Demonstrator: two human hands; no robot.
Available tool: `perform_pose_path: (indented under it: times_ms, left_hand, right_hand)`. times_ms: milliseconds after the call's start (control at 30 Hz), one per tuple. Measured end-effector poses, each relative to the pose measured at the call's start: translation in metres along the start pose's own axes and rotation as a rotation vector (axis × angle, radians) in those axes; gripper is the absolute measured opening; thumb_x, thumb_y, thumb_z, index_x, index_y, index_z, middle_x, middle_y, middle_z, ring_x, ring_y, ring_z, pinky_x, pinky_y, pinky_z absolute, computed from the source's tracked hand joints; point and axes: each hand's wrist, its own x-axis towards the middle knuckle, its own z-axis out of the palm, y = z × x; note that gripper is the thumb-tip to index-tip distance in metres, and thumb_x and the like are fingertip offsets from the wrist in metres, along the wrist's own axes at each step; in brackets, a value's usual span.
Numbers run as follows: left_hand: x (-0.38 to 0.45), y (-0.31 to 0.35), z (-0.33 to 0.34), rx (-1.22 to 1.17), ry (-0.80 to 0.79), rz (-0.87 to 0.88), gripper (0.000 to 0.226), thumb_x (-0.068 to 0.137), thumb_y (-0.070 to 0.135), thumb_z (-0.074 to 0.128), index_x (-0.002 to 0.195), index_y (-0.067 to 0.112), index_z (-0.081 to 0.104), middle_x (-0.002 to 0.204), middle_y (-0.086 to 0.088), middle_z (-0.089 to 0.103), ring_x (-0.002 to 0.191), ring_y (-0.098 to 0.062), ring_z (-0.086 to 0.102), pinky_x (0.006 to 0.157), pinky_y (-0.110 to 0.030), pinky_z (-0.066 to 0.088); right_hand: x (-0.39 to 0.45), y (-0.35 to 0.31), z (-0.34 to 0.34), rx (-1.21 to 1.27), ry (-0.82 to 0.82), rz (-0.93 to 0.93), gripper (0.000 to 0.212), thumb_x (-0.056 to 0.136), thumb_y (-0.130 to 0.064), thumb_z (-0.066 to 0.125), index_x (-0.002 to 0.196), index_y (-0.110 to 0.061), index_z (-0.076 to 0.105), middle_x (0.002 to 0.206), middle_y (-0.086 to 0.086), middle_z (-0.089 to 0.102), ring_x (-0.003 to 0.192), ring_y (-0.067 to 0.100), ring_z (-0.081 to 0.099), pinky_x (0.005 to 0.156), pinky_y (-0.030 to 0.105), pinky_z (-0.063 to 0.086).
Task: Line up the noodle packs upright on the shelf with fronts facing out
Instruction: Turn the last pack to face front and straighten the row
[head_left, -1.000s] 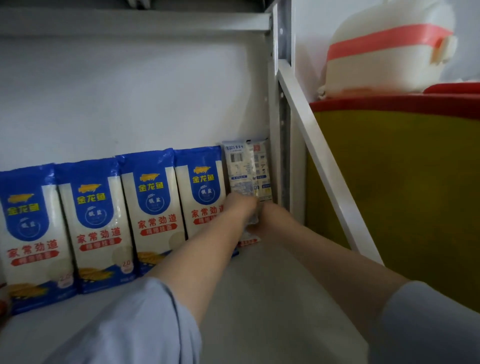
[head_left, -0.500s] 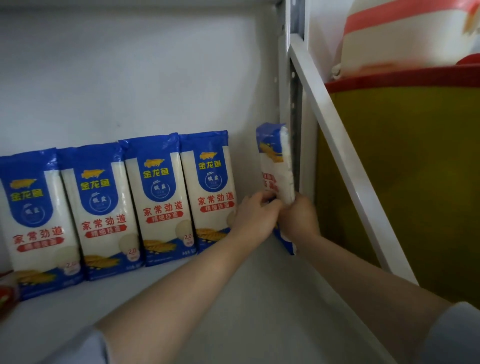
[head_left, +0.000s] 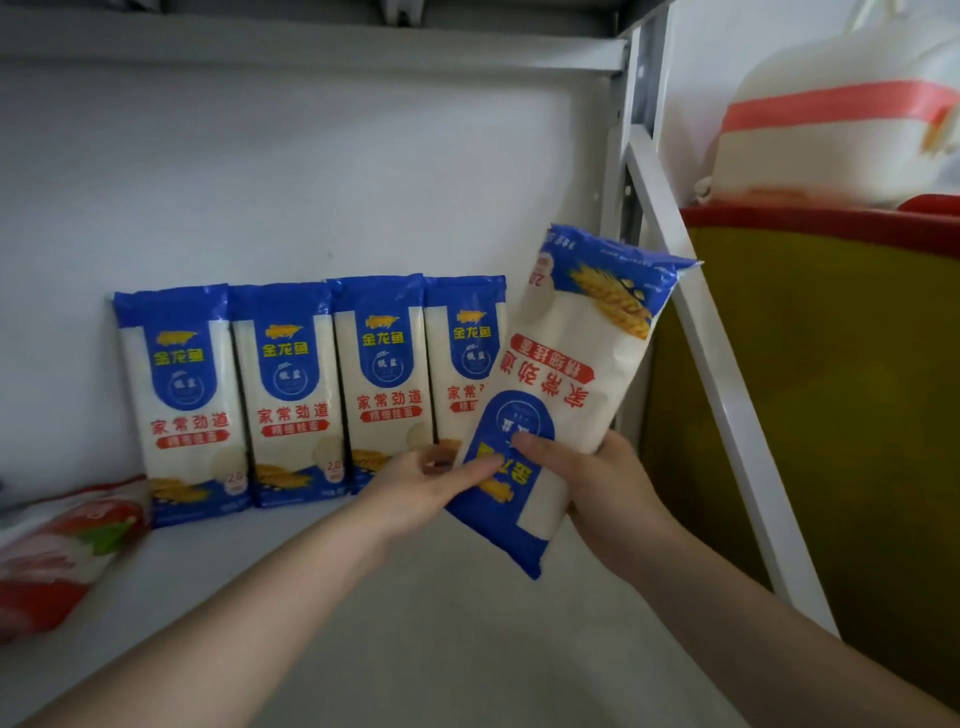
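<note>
Several blue-and-white noodle packs (head_left: 291, 395) stand upright in a row against the shelf's back wall, fronts facing out. In front of the row's right end I hold one more noodle pack (head_left: 566, 384) in the air, front towards me, upside down and tilted to the right. My right hand (head_left: 608, 493) grips its lower end from the right, thumb on the front. My left hand (head_left: 431, 483) touches the same end from the left, fingers stretched along the pack's lower edge. The held pack covers part of the rightmost standing pack (head_left: 462, 358).
A red-and-white bag (head_left: 62, 545) lies flat on the grey shelf board (head_left: 415, 649) at the left. The shelf's white upright and slanted brace (head_left: 691, 322) bound the right side. Beyond them stand a yellow-green bin with a red rim (head_left: 831, 395) and a white container (head_left: 841, 135).
The pack stood at the row's right end with its back out. Both hands lifted it off the shelf and turned it, so its front now faces me, upside down.
</note>
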Motion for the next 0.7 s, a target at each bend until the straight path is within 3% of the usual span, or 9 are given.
perform_pose_path:
  times_ms: [67,167,233,333,400,500,600,700]
  left_hand:
    - [-0.024,-0.011,-0.017,-0.166,-0.134,-0.068,0.062,0.059,0.047,0.07,0.112,0.015,0.063,0.106,-0.002,0.072,0.099,-0.018,0.068,0.087,-0.036,0.054]
    - [-0.053,-0.025,-0.036,-0.32,-0.198,-0.026,0.039,0.065,0.031,0.076,0.1,0.014,0.068,0.1,-0.008,0.074,0.088,-0.019,0.072,0.07,-0.036,0.06]
    - [-0.064,-0.034,-0.048,-0.341,-0.137,0.005,0.049,0.058,0.034,0.086,0.1,0.013,0.069,0.098,-0.01,0.074,0.085,-0.02,0.072,0.063,-0.034,0.058]
    - [-0.073,-0.042,-0.067,-0.414,0.045,0.037,0.066,0.037,0.036,0.082,0.097,0.01,0.07,0.096,-0.013,0.074,0.078,-0.021,0.072,0.064,-0.033,0.057]
    - [-0.077,-0.039,-0.08,-0.484,0.174,0.075,0.06,0.036,0.03,0.083,0.091,0.01,0.072,0.092,-0.013,0.075,0.073,-0.02,0.072,0.067,-0.032,0.057]
    - [-0.081,-0.025,-0.096,-0.528,0.291,0.137,0.045,0.049,0.014,0.084,0.092,0.011,0.072,0.091,-0.012,0.075,0.078,-0.025,0.072,0.081,-0.039,0.055]
    - [-0.082,-0.003,-0.104,-0.461,0.38,0.198,0.025,0.066,0.013,0.078,0.09,0.01,0.073,0.085,-0.01,0.076,0.076,-0.027,0.073,0.076,-0.04,0.057]
    - [-0.081,0.021,-0.109,-0.219,0.448,0.326,0.011,0.068,0.018,0.081,0.076,0.015,0.073,0.073,-0.004,0.075,0.068,-0.022,0.072,0.067,-0.034,0.057]
  right_hand:
    - [-0.019,-0.003,0.014,0.05,-0.117,0.016,0.033,0.081,-0.004,0.066,0.112,-0.015,0.062,0.104,0.008,0.073,0.093,0.027,0.071,0.081,0.047,0.057]
    - [-0.04,-0.001,0.036,0.116,-0.186,0.053,0.031,0.08,-0.006,0.065,0.109,-0.017,0.062,0.103,0.008,0.073,0.093,0.026,0.071,0.08,0.045,0.058]
    - [-0.047,0.001,0.049,0.143,-0.194,0.077,0.03,0.078,-0.011,0.066,0.108,-0.016,0.062,0.104,0.007,0.073,0.094,0.026,0.07,0.083,0.045,0.057]
    - [-0.047,0.006,0.061,0.223,-0.125,0.103,0.039,0.073,-0.02,0.067,0.111,-0.015,0.061,0.106,0.007,0.072,0.099,0.026,0.069,0.089,0.044,0.054]
    - [-0.044,0.011,0.063,0.295,-0.057,0.136,0.043,0.075,-0.021,0.067,0.116,-0.015,0.059,0.108,0.006,0.072,0.101,0.025,0.068,0.092,0.045,0.052]
    - [-0.045,0.022,0.061,0.422,0.014,0.245,0.041,0.079,-0.016,0.068,0.119,-0.012,0.058,0.108,0.01,0.072,0.1,0.025,0.069,0.088,0.041,0.055]
    - [-0.044,0.038,0.059,0.5,0.081,0.349,0.036,0.081,-0.014,0.067,0.116,-0.006,0.061,0.104,0.012,0.073,0.094,0.022,0.071,0.077,0.031,0.059]
    - [-0.049,0.046,0.06,0.359,0.107,0.523,0.033,0.08,-0.021,0.071,0.103,0.002,0.063,0.091,0.015,0.073,0.081,0.022,0.071,0.064,0.027,0.06]
